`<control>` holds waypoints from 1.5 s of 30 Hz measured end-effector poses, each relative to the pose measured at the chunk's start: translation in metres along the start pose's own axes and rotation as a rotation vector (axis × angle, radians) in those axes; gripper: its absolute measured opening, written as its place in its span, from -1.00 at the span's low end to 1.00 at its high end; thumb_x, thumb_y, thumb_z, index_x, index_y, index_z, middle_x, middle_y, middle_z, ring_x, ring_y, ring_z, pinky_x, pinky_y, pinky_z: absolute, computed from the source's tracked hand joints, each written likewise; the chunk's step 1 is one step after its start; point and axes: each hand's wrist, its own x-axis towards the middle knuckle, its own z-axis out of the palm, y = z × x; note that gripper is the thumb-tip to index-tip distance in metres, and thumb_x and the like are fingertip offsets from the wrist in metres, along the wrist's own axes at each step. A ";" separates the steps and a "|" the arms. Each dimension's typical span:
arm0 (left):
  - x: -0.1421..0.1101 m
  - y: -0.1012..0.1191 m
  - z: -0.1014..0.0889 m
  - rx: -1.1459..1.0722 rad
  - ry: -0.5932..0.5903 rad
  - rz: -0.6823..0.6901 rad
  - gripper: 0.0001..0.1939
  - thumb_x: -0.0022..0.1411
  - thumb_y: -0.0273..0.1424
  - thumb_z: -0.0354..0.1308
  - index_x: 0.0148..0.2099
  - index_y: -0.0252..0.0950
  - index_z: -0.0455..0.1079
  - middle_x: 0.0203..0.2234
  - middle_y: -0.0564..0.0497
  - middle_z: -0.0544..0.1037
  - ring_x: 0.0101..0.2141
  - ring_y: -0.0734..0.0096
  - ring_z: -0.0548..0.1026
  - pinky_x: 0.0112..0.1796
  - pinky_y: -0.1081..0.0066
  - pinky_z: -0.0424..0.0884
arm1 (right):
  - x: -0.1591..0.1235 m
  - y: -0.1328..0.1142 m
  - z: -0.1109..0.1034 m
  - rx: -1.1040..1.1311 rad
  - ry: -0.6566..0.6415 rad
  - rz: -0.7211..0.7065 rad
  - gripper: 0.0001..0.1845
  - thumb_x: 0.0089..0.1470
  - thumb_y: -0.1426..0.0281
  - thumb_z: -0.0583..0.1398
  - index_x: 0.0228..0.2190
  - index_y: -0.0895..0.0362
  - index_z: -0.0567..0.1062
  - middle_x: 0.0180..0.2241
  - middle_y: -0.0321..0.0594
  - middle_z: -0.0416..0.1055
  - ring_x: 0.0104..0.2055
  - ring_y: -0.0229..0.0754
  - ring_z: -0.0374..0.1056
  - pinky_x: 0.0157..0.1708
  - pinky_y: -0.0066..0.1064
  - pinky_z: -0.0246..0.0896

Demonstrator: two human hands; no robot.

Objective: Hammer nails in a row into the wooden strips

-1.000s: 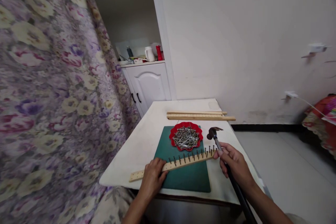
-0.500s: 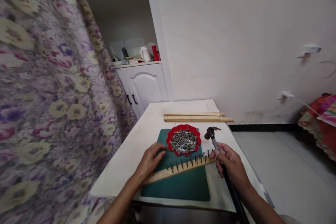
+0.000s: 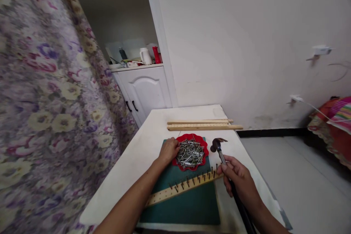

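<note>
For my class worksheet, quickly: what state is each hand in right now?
Left hand: at the left edge of the red dish; whether it grips anything cannot be told.
Right hand: closed around the hammer.

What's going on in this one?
A person's left hand is at the edge of a red dish of loose nails. The right hand grips a hammer. A wooden strip lies across a green mat, nails standing along much of it; holes near its left end are bare.
</note>
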 end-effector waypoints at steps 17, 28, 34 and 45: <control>-0.020 0.015 -0.017 -0.086 0.096 -0.096 -0.89 0.17 -0.44 0.00 -0.34 -0.28 0.35 -0.38 0.01 0.50 -0.33 0.41 0.43 -0.34 0.49 0.24 | 0.005 0.007 0.007 -0.008 -0.011 -0.017 -0.65 -0.01 0.24 0.25 -0.21 0.15 0.37 -0.51 -0.36 0.41 -0.80 -0.48 0.05 -0.87 -0.61 0.02; -0.128 0.113 -0.026 -0.564 0.165 0.291 -0.89 0.18 -0.56 -0.03 -0.36 -0.28 0.26 -0.45 0.06 0.37 -0.41 0.46 0.33 -0.38 0.51 0.19 | -0.004 0.021 0.024 -0.025 -0.091 -0.102 -0.62 -0.03 0.25 0.26 -0.19 0.16 0.35 -0.56 -0.43 0.35 -0.82 -0.51 0.03 -0.88 -0.65 -0.03; -0.142 0.121 -0.025 -0.667 0.241 0.226 -0.87 0.21 -0.54 -0.04 -0.35 -0.29 0.30 -0.42 0.02 0.37 -0.37 0.44 0.34 -0.37 0.50 0.20 | -0.006 0.027 0.021 -0.010 -0.139 -0.081 -0.62 -0.03 0.24 0.26 -0.21 0.16 0.34 -0.66 -0.49 0.29 -0.84 -0.48 0.01 -0.88 -0.64 -0.02; -0.141 0.132 0.009 -1.650 0.287 -0.161 -0.83 0.08 -0.38 0.21 -0.27 -0.34 0.35 -0.54 0.06 0.47 -0.47 0.49 0.39 -0.36 0.48 0.30 | -0.007 0.022 0.028 0.183 -0.225 -0.007 -0.52 -0.14 0.24 0.33 -0.20 0.19 0.35 -0.69 -0.48 0.34 -0.84 -0.50 0.01 -0.89 -0.66 0.05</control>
